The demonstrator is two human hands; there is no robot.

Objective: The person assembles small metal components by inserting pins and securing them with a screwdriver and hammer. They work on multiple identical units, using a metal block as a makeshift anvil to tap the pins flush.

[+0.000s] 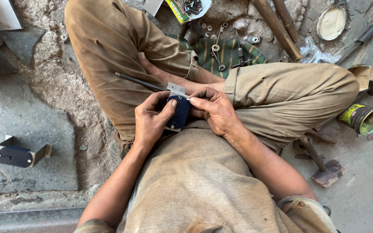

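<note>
Head view, left to right. Far left on the stone floor (35,108) lies a spare dark lock body with a bent steel bracket (18,155), well apart from our hands. Our left hand (151,121) has its grip closed on the dark blue lock case (178,113), thumb pressed on its face, fingers wrapped behind. It sits over our lap, between both hands. Our right hand (216,111) pinches the case's top right edge just under the small steel hinge plate (176,89) and also steadies a thin dark rod (139,81) that runs up-left across our knee.

Risks as we judge them — the rod looks only lightly pinched, so it could slide off the knee or slip out of the plate if the right fingers loosen. The thumb on the case could get nipped should the rod skid. Loose nuts and washers on the striped cloth (229,51) between the legs could roll into the rubble if a knee shifts. The open green tin (363,118) by the right knee lies tipped and could spill more.

Hard to make out — where the rod tip ends, since fingers cover it; whether plate and case are joined or just touching; the case's back side. A hammer (320,166) under the right forearm is partly hidden.
</note>
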